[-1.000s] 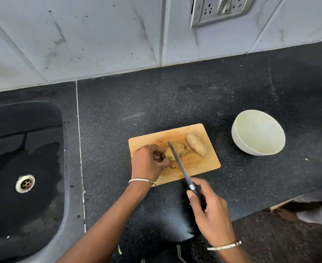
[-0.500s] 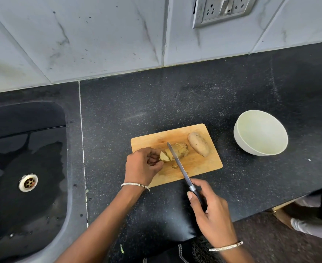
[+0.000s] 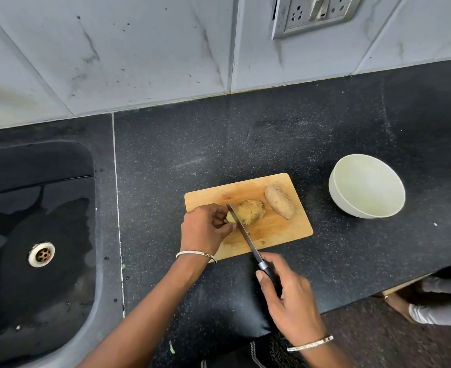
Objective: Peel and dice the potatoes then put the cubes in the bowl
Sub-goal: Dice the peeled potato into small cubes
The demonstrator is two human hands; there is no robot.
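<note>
A partly peeled potato (image 3: pixel 249 211) lies on the wooden cutting board (image 3: pixel 277 229). My left hand (image 3: pixel 205 229) pinches its left end, where pale flesh shows. My right hand (image 3: pixel 288 301) grips the dark handle of a knife (image 3: pixel 243 233); the blade crosses the potato's left end, right beside my left fingers. A second, unpeeled potato (image 3: pixel 280 204) rests at the board's back right. The white bowl (image 3: pixel 366 185) stands empty on the counter to the right of the board.
A dark sink (image 3: pixel 37 235) with a metal drain lies to the left. The black counter's front edge runs just below my right hand. A tiled wall with a socket plate (image 3: pixel 314 13) stands behind. Someone's feet (image 3: pixel 431 306) show at the lower right.
The blade has shifted slightly left along the potato toward my left fingers. My left hand has drawn a little left and down. The camera view has drifted a bit.
</note>
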